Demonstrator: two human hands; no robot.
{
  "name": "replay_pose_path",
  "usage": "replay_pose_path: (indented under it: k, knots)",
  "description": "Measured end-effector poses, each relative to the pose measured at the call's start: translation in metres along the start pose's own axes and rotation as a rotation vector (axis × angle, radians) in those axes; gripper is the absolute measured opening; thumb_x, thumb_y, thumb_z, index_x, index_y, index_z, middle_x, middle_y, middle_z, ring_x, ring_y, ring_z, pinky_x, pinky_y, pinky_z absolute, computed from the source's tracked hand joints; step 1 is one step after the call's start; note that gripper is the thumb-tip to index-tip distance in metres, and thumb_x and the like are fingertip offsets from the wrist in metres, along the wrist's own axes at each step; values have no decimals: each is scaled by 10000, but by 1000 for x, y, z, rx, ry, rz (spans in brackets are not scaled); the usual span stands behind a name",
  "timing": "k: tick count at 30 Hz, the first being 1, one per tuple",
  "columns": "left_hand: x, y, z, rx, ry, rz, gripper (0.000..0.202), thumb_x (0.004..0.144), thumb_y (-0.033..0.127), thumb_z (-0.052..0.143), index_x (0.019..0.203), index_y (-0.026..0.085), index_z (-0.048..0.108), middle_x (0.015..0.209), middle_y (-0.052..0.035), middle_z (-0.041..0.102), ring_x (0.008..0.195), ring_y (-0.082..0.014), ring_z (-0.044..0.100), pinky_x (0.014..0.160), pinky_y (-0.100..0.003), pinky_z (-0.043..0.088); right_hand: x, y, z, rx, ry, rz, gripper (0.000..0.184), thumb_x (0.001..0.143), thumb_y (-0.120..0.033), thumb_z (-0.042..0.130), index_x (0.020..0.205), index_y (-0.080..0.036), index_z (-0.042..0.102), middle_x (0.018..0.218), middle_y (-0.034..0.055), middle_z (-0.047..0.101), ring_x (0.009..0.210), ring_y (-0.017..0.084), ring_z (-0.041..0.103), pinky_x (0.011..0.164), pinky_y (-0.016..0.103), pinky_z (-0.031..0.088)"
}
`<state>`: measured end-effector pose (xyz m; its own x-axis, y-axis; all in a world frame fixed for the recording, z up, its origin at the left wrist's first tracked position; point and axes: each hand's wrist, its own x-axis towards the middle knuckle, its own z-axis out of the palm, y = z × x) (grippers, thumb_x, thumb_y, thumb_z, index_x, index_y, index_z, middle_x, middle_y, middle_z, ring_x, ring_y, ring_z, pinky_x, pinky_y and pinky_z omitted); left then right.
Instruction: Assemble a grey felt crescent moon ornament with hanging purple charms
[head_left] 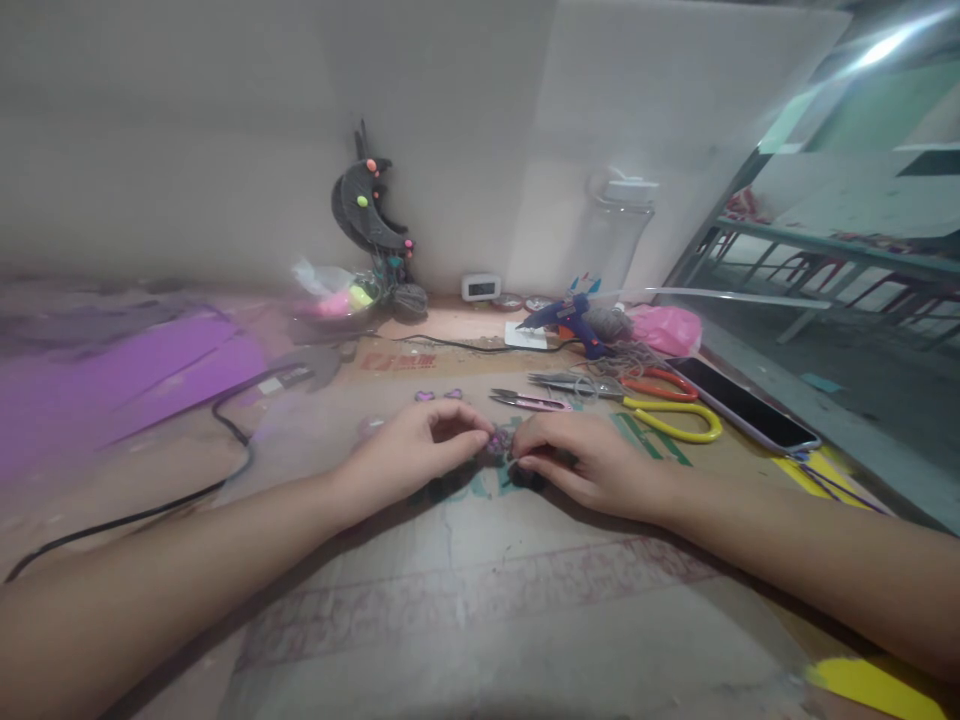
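Note:
Between my two hands is a small purple and grey craft piece (497, 440), too small and blurred to name more closely. My left hand (420, 445) pinches it from the left with thumb and forefinger. From the right, my right hand (581, 460) has its fingertips pressed together at the edge of the piece; what they grip is hidden. Two small purple shapes (439, 395) lie on the cardboard (360, 600) just beyond my left hand. Pink-handled thread snips (531, 401) rest just beyond my fingertips.
Scissors with yellow handles (675, 418), orange-handled scissors (656, 383) and a phone (742, 405) lie to the right. A blue glue gun (570, 320) stands behind, its black cord (480, 347) running left. A clear bottle (622, 240), a small digital clock (481, 288) and purple sheets (172, 370) are around.

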<state>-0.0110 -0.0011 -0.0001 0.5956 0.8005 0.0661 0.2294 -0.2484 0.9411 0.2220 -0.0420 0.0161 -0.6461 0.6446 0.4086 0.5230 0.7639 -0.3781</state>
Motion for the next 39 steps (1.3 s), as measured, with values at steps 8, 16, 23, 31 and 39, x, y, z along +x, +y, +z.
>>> replay_pose_path:
  k: [8, 16, 23, 31, 39]
  knots:
    - [2, -6, 3, -107, 51, 43, 210, 822, 258, 674, 1005, 187, 599, 959, -29, 664, 845, -147, 643, 751, -274, 507, 0, 0, 0, -11, -7, -11, 109, 945, -209, 538, 912, -167, 632, 849, 53, 711, 748, 144, 633, 699, 244, 487]
    - [0, 0, 1, 35, -16, 82, 182, 895, 274, 591, 1047, 210, 667, 960, -19, 707, 858, -150, 655, 757, -268, 509, 1, 1, 0, -20, -12, 1, 105, 939, -211, 546, 903, -169, 635, 834, 49, 710, 734, 145, 629, 686, 243, 479]
    - [-2, 2, 1, 66, -10, 43, 172, 890, 313, 597, 996, 188, 650, 909, -22, 702, 797, -151, 640, 689, -266, 497, 0, 1, 0, -14, -25, 1, 112, 944, -218, 537, 905, -173, 632, 834, 51, 706, 733, 143, 626, 680, 243, 480]
    - [-2, 0, 2, 15, -8, 55, 168, 864, 339, 636, 911, 178, 630, 1056, -64, 707, 949, -191, 661, 788, -305, 525, -2, 0, 0, 41, -27, -92, 88, 944, -187, 533, 940, -178, 620, 880, 61, 711, 787, 143, 649, 724, 251, 509]
    - [-3, 4, 1, 12, -92, 93, 210, 897, 354, 610, 976, 190, 714, 1038, -54, 735, 931, -181, 678, 833, -308, 527, -2, -1, 1, 23, -19, -60, 88, 940, -181, 540, 939, -171, 627, 932, 82, 722, 883, 175, 676, 777, 291, 529]
